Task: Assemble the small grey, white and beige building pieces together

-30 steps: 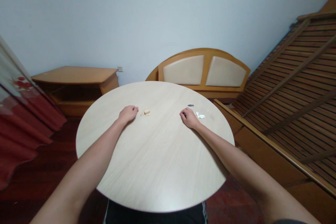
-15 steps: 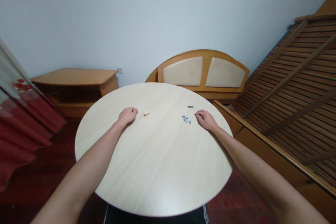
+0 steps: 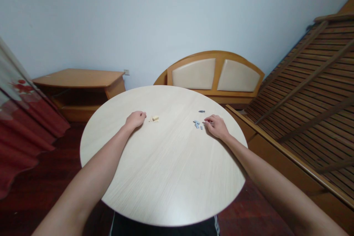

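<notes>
My left hand (image 3: pixel 136 118) rests on the pale round table (image 3: pixel 166 169) with its fingers curled closed. Whatever it may hold is hidden. Just right of it, apart from the fingertips, lies a small heap of cream-coloured pieces (image 3: pixel 155 118). My right hand (image 3: pixel 217 127) is on the table's right side, palm down, thumb and bent fingers somewhat apart. Its fingertips are close beside a cluster of small light blue-grey pieces (image 3: pixel 197 124). Whether they touch any piece is too small to tell. A dark grey piece (image 3: pixel 201 111) lies farther back.
A wooden cabinet (image 3: pixel 80 78) stands behind the table at the left, near a red and white curtain (image 3: pixel 24 129). A headboard (image 3: pixel 218 57) leans on the back wall. Wooden slats (image 3: pixel 306 92) and a long board (image 3: pixel 279 151) are at the right.
My right hand's fingers have parted and reached slightly toward the blue-grey pieces. My left hand keeps its place. The camera view has shifted slightly.
</notes>
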{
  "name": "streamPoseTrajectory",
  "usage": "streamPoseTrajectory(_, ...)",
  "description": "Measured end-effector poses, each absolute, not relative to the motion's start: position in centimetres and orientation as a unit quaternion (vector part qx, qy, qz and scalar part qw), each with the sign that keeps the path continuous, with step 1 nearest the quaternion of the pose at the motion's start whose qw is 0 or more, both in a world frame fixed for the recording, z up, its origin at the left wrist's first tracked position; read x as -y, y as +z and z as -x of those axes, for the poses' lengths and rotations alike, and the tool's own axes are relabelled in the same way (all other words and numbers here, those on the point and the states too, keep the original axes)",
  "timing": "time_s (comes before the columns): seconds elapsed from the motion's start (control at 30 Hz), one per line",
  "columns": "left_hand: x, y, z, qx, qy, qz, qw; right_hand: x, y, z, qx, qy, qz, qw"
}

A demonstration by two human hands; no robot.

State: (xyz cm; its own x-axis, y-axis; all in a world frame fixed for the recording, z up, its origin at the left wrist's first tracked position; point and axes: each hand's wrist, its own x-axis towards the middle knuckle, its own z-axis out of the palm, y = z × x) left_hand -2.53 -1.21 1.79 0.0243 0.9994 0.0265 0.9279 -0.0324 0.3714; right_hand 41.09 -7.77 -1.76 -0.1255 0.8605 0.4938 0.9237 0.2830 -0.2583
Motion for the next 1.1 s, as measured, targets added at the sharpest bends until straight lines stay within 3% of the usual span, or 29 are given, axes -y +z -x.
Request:
streamPoseTrajectory(0.2,0.9,1.5,2.7,-0.682,0.138,-0.708,0.122,8.6,-1.3,-38.3,0.775,-0.048,0.582,0.24)
streamPoseTrajectory(0.53,0.3,0.9,3.0,-0.683,0.164,-0.7,0.131,5.9,1.3,-29.3,0.782,-0.003,0.535,0.321)
streamPoseTrajectory(0.8,-0.1,0.8,4.5,-0.691,0.2,-0.684,0.12,2.3,0.8,-15.3,0.873,0.045,0.433,0.221)
streamPoseTrajectory(0.97,-0.5,0.8,4.7,-0.693,0.188,-0.685,0.124,0.3,-1.3,-14.9,0.895,0.059,0.39,0.209)
streamPoseTrajectory(1.1,-0.7,0.4,4.8,-0.688,0.189,-0.69,0.122,-1.2,-1.6,-18.4,0.875,0.043,0.438,0.204)
